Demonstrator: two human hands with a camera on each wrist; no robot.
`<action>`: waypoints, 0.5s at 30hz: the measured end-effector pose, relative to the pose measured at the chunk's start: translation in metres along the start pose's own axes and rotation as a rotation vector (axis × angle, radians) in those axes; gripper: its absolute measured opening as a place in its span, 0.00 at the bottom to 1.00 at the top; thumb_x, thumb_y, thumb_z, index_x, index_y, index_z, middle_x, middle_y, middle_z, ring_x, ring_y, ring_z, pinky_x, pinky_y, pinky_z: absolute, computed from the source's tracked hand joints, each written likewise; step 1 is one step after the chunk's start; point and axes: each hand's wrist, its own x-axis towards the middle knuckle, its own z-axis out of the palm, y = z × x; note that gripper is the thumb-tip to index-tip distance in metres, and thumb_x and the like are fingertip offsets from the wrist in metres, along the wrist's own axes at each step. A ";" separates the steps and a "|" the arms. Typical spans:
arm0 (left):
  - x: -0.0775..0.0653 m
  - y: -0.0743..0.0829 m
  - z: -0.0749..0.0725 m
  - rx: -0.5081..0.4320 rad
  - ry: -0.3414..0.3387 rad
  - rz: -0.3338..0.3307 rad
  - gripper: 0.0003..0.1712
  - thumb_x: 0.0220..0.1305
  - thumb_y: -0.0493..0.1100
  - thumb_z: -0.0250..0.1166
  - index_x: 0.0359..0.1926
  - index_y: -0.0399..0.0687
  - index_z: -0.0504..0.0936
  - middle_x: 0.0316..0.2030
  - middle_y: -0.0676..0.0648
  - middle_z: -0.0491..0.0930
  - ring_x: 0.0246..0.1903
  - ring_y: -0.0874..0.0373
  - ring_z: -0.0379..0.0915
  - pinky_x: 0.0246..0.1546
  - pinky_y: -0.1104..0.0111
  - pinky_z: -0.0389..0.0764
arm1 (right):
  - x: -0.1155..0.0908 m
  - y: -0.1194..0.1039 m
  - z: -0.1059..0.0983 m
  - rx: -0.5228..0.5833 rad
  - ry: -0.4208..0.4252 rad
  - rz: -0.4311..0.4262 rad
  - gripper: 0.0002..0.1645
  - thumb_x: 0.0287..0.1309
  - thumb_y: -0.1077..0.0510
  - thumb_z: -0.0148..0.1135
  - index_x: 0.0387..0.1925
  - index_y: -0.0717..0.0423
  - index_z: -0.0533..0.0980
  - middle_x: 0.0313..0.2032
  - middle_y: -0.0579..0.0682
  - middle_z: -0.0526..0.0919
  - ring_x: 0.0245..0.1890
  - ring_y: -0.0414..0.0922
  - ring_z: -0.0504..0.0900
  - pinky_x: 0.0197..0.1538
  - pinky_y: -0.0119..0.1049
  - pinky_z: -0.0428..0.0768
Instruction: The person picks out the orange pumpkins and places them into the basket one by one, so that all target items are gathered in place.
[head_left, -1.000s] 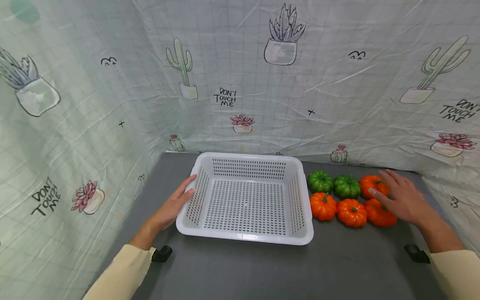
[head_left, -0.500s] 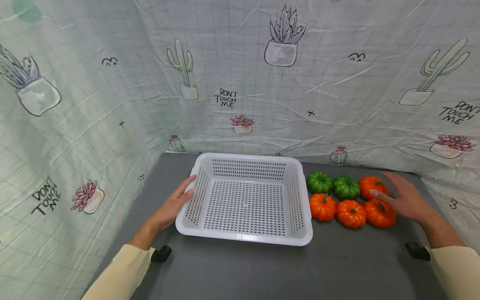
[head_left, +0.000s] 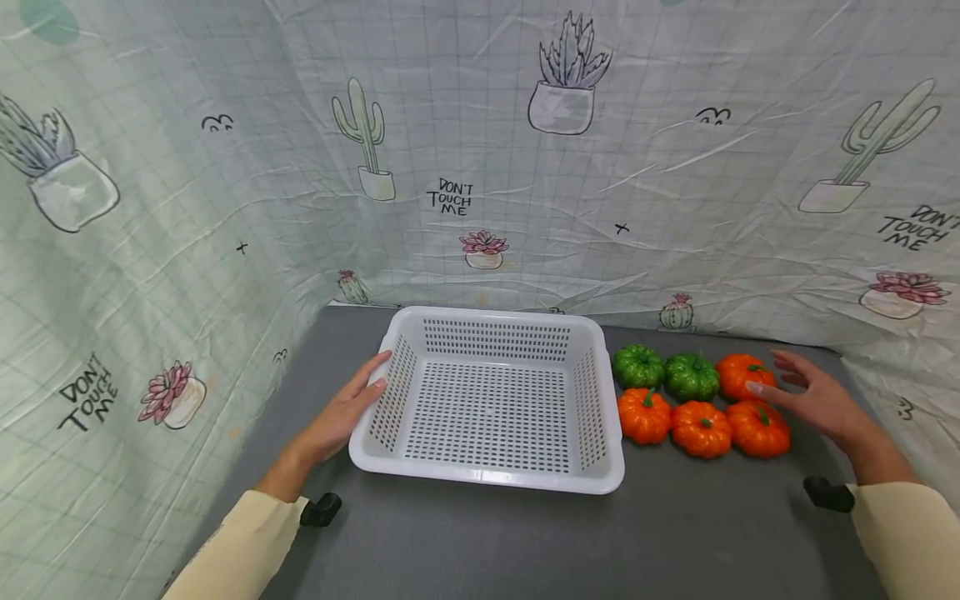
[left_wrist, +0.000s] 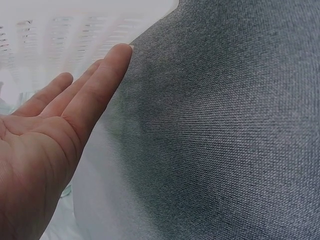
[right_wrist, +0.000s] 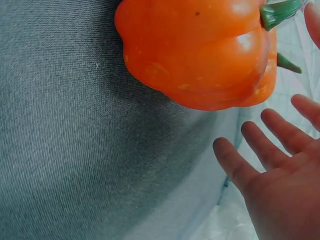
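A white perforated plastic basket [head_left: 487, 481] stands on the grey table with nothing in it. At its left side my left hand [head_left: 347, 417] rests against the rim; the left wrist view shows straight fingers [left_wrist: 97, 95] along the outer wall. Several small orange pumpkins and two green ones sit in two rows right of the basket. My right hand [head_left: 821, 404] hovers at the right end of these rows, its thumb overlapping the back orange pumpkin [head_left: 742, 375] in the head view. Spread fingers face the front right orange pumpkin [head_left: 759, 431] and hold nothing.
The left green pumpkin [head_left: 638, 367] and left orange pumpkin [head_left: 643, 417] sit close against the basket's right wall. A second green pumpkin [head_left: 692, 377] and a middle orange pumpkin [head_left: 701, 429] stand between. A cactus-printed cloth [head_left: 495, 150] closes off the back and left side.
My right hand has drawn back slightly to the right, away from the pumpkins, uncovering more of the two right orange ones. My left hand and the basket stay in place.
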 end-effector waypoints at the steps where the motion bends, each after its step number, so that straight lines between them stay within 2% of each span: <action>1: 0.000 0.000 0.000 0.001 -0.001 0.000 0.36 0.85 0.56 0.43 0.84 0.66 0.41 0.79 0.31 0.54 0.61 0.35 0.75 0.48 0.61 0.85 | 0.001 0.001 0.000 0.009 0.003 0.002 0.59 0.75 0.39 0.57 0.81 0.69 0.36 0.78 0.80 0.41 0.72 0.82 0.50 0.63 0.77 0.62; 3: 0.001 0.000 0.000 0.000 -0.004 0.001 0.36 0.85 0.56 0.43 0.84 0.66 0.40 0.79 0.31 0.54 0.62 0.35 0.75 0.48 0.61 0.85 | 0.003 0.003 0.001 0.030 0.009 -0.001 0.59 0.75 0.40 0.58 0.81 0.68 0.36 0.78 0.80 0.42 0.72 0.82 0.50 0.62 0.75 0.65; 5: 0.001 0.000 -0.001 0.004 0.002 0.003 0.36 0.85 0.56 0.43 0.84 0.66 0.41 0.79 0.32 0.54 0.61 0.36 0.75 0.48 0.62 0.84 | 0.005 0.005 0.002 0.050 0.015 -0.011 0.58 0.75 0.42 0.59 0.81 0.68 0.37 0.77 0.80 0.44 0.71 0.80 0.52 0.61 0.61 0.74; 7: 0.001 0.000 -0.001 0.008 0.009 0.003 0.35 0.85 0.56 0.44 0.84 0.66 0.41 0.79 0.33 0.54 0.61 0.39 0.76 0.48 0.62 0.84 | 0.008 0.008 0.004 0.065 0.021 -0.010 0.58 0.74 0.42 0.60 0.82 0.67 0.38 0.78 0.79 0.47 0.72 0.79 0.54 0.56 0.43 0.76; 13: 0.000 0.000 0.000 0.000 -0.001 -0.001 0.36 0.85 0.55 0.44 0.84 0.65 0.41 0.78 0.32 0.55 0.59 0.41 0.77 0.48 0.63 0.84 | 0.012 0.019 0.009 0.151 0.012 0.005 0.59 0.73 0.43 0.63 0.83 0.61 0.37 0.80 0.74 0.43 0.74 0.75 0.52 0.62 0.42 0.74; 14: 0.001 0.000 0.000 -0.003 -0.003 0.000 0.36 0.85 0.55 0.44 0.84 0.65 0.41 0.78 0.31 0.55 0.59 0.41 0.77 0.48 0.63 0.84 | 0.013 0.021 0.009 0.163 0.011 0.005 0.59 0.72 0.43 0.63 0.83 0.60 0.36 0.80 0.74 0.42 0.74 0.75 0.51 0.62 0.40 0.74; 15: 0.001 0.000 0.000 -0.001 -0.005 0.003 0.36 0.85 0.55 0.43 0.84 0.64 0.41 0.78 0.31 0.55 0.59 0.40 0.77 0.48 0.63 0.84 | 0.013 0.022 0.010 0.164 0.012 0.006 0.59 0.72 0.44 0.63 0.83 0.59 0.37 0.81 0.73 0.42 0.74 0.74 0.51 0.58 0.32 0.74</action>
